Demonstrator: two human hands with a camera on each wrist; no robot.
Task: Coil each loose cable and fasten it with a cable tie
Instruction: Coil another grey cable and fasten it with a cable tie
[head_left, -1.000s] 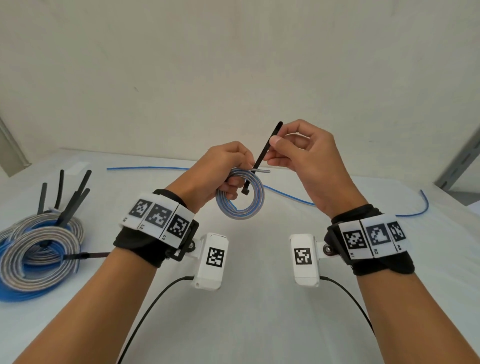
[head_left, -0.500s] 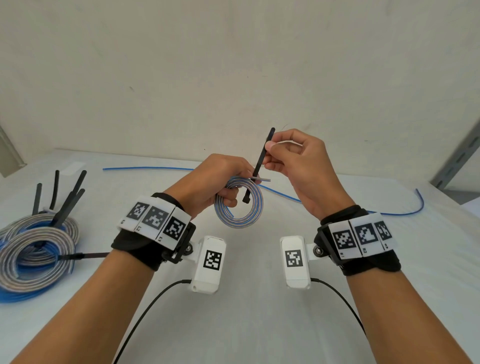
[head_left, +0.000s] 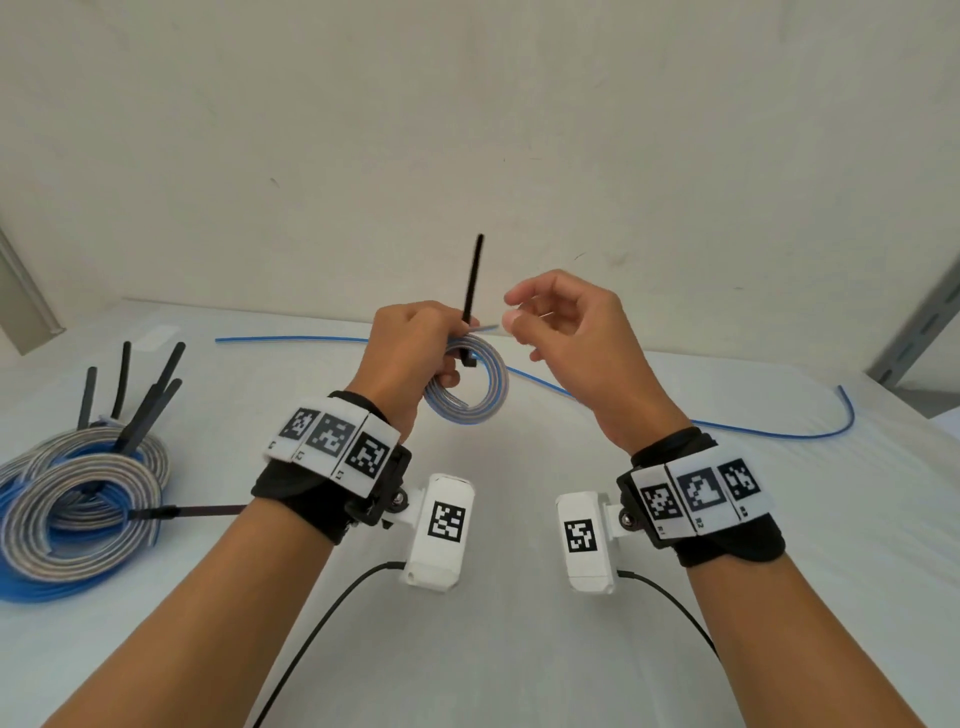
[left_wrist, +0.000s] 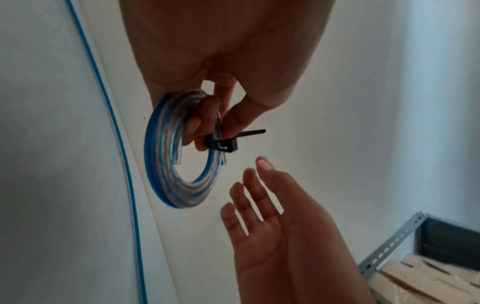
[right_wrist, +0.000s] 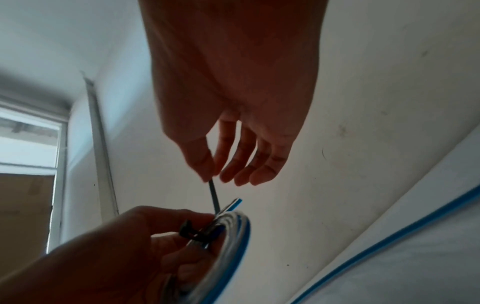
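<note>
My left hand (head_left: 441, 353) holds up a small coil of blue and grey cable (head_left: 467, 400) above the table. Its fingers pinch the coil where a black cable tie (head_left: 472, 291) wraps it; the tie's tail stands straight up. In the left wrist view the tie's head (left_wrist: 224, 145) sits against my fingertips on the coil (left_wrist: 166, 164). My right hand (head_left: 511, 314) hovers just right of the tie with fingers relaxed and apart, holding nothing. It shows the same in the left wrist view (left_wrist: 259, 185). The right wrist view shows the tie's tail (right_wrist: 215, 198) rising from the coil (right_wrist: 233, 242).
A long loose blue cable (head_left: 727, 428) lies across the far side of the white table (head_left: 519, 649). At the left lies a pile of tied coils (head_left: 78, 499), with several black tie tails sticking up. A metal shelf upright (head_left: 924, 322) stands at the right.
My right hand has let go of the tie's tail and drawn away to the right, fingers now apart. The tail has swung upright. My left hand keeps its hold on the coil.
</note>
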